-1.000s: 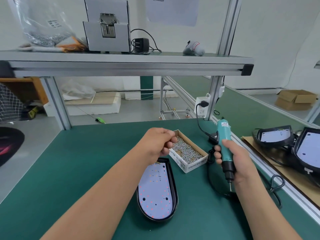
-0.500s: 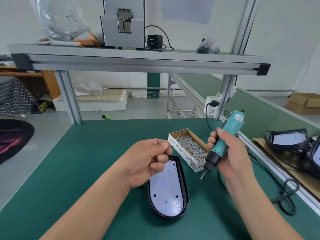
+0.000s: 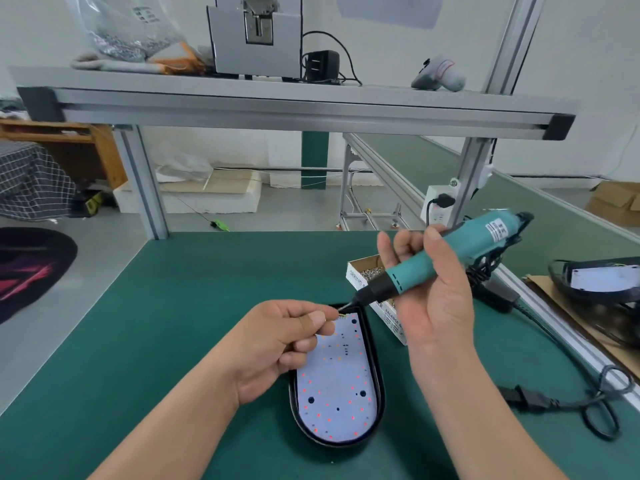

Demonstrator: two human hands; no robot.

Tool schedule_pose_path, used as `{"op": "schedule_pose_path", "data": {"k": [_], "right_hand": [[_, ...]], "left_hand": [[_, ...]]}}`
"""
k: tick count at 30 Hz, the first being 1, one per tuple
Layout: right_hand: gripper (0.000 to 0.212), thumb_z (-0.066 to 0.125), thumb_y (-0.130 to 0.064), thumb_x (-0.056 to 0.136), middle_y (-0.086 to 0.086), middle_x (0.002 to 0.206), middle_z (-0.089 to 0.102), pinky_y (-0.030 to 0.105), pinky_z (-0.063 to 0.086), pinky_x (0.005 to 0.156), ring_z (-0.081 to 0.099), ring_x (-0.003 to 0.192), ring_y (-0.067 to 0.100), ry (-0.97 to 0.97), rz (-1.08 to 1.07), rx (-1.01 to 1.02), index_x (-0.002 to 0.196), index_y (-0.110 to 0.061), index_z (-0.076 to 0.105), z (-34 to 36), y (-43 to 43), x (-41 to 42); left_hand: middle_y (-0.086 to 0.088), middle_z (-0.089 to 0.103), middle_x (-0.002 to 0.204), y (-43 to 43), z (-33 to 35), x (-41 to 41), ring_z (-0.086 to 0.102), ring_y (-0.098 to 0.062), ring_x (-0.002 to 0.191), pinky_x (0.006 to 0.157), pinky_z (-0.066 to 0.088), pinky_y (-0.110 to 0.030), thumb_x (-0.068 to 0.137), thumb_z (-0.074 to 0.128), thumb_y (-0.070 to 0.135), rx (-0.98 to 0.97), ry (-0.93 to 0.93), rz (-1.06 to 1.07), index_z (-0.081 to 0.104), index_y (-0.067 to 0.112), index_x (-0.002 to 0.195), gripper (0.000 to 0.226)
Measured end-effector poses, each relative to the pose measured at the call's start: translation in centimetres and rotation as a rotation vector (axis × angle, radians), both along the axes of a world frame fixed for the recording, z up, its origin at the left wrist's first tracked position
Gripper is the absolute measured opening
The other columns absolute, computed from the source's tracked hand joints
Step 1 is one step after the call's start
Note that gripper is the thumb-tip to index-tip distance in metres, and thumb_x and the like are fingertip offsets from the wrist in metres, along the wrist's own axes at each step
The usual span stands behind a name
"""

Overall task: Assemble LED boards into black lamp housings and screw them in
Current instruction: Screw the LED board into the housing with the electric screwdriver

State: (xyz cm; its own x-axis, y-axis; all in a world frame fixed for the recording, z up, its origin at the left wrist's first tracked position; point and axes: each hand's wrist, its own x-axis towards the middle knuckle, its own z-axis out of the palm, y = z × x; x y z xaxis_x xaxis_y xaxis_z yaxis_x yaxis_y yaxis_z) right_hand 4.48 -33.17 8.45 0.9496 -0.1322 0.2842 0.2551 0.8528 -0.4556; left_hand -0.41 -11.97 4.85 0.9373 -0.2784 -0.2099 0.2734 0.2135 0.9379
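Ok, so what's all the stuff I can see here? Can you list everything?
table: one, green, under everything.
lamp housing: one, black, on the table between the hands.
LED board: one, white with red dots, inside that housing.
screw box: one, cardboard, right of the housing's far end, holding silver screws.
screwdriver: one, teal, tip aimed at the board's far end.
cable: one, black, looped on the table, right.
other lamp housing: at least one, black, far right.
shelf: one, grey metal, overhead, carrying a grey machine, black plug, clear bag.
left hand: one, fingertips pinched by the screwdriver's tip; what they hold is too small to see.
right hand: one, gripping the screwdriver.
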Motion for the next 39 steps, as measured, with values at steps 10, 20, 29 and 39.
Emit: {"op": "schedule_pose_path", "data": {"k": [10, 20, 29, 39], "right_hand": [[0.026, 0.070, -0.020, 0.098, -0.001, 0.076, 0.050, 0.031, 0.054, 0.074, 0.050, 0.063, 0.012, 0.044, 0.014, -0.032, 0.122, -0.009, 0.063, -1.3, -0.7, -1.0], [0.017, 0.070, -0.015, 0.096, -0.001, 0.074, 0.049, 0.032, 0.055, 0.074, 0.050, 0.060, 0.013, 0.042, -0.008, -0.021, 0.104, -0.015, 0.055, -1.8, -0.1, -0.8], [0.011, 0.069, -0.015, 0.099, -0.001, 0.075, 0.048, 0.033, 0.055, 0.076, 0.050, 0.062, 0.014, 0.036, 0.002, -0.032, 0.100, -0.016, 0.058, -1.9, 0.3, -1.1], [0.012, 0.068, -0.013, 0.100, 0.000, 0.073, 0.049, 0.033, 0.055, 0.073, 0.050, 0.060, 0.014, 0.049, -0.006, -0.053, 0.093, -0.019, 0.061, -1.8, 0.3, -1.1]], "left_hand": [[-0.010, 0.071, 0.086, -0.3, -0.8, -0.1, 0.037, -0.010, 0.053, 0.045, 0.031, -0.017, 0.099, 0.072, 0.010, 0.156, -0.091, -0.021, 0.080, 0.008, 0.099, 0.008], [-0.009, 0.073, 0.090, -0.1, -1.1, 0.1, 0.034, -0.010, 0.053, 0.046, 0.031, -0.017, 0.087, 0.075, 0.022, 0.157, -0.130, -0.086, 0.083, 0.014, 0.101, 0.018], [-0.011, 0.075, 0.087, -0.2, -1.2, -0.1, 0.037, -0.010, 0.052, 0.045, 0.031, -0.018, 0.084, 0.078, 0.022, 0.155, -0.138, -0.078, 0.083, 0.016, 0.098, 0.016], [-0.014, 0.078, 0.096, 0.1, -1.0, -0.1, 0.035, -0.011, 0.054, 0.047, 0.031, -0.018, 0.095, 0.073, 0.005, 0.155, -0.109, -0.100, 0.082, 0.015, 0.104, 0.016]]}}
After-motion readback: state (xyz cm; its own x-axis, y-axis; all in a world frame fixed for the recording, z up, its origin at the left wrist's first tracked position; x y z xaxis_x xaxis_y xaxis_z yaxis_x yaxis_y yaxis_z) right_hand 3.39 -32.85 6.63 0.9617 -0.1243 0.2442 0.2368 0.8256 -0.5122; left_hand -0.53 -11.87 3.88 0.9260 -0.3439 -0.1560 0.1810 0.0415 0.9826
